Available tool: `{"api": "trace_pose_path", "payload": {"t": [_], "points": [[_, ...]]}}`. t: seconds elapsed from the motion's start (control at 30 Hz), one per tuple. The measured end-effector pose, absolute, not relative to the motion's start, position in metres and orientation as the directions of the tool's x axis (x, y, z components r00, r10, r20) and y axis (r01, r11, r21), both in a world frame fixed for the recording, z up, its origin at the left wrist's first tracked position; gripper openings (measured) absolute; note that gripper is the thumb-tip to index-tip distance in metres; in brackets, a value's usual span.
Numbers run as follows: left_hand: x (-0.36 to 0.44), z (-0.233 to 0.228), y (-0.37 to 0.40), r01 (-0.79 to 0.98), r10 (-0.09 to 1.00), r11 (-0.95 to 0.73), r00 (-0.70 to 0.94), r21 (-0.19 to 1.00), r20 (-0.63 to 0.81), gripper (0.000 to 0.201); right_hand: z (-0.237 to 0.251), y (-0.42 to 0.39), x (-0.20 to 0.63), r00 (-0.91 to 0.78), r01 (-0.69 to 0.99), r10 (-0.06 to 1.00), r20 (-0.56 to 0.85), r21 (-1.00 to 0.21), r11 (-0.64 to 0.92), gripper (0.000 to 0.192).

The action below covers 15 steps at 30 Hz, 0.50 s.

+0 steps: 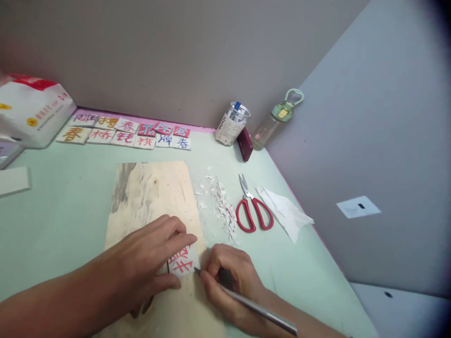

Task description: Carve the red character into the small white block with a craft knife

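Two bare hands meet over a white tile (185, 264) with red strokes, which lies on a wooden board (155, 190) near its right edge, at the near side of the table (63, 202). The left hand (155, 256) comes in from the left and is closed about the tile, its thumb at the near side and its forefinger along the far side, so that the tile's right side stays bare between them. The right hand (232, 277), just right of the tile, grips a slim metal tool (259, 311) much like a pen. The tool's long axis slants from its handle end, near and to the right, to a dark tip, far and to the left, which points at the tile's right near corner; whether the tip touches the tile or stops just beside it cannot be told. The tile looks roughly square, but the left fingers cover part of it, so no long axis can be named. The right hand is nearer to that bare side, while the left lies across the opposite one. Beyond the right hand, pale scraps (222, 206) lie along the board's right side, with red-handled scissors (249, 193) to their right
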<state>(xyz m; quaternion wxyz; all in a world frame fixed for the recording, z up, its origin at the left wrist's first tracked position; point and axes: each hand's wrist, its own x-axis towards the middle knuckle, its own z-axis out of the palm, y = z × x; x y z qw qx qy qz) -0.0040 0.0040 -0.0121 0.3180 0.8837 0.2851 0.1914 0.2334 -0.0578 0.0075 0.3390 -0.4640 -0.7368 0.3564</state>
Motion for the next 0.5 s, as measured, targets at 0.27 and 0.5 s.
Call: {"api": "trace_pose_path", "payload": {"t": [0.27,0.5], "points": [[-0.0032,-0.0135,0.0034,0.392,0.637,-0.625,0.756,0.675,0.151,0.073,0.004,-0.0595,0.2332,-0.337,0.433,0.923,0.188,-0.839,0.329,0.023],[0.0001,-0.0157,-0.0023,0.432,0.676,-0.632,0.713,0.644,0.185,0.064,0.0072,-0.0592,0.2282,-0.289,0.425,0.944,0.158,-0.863,0.274,0.024]]}}
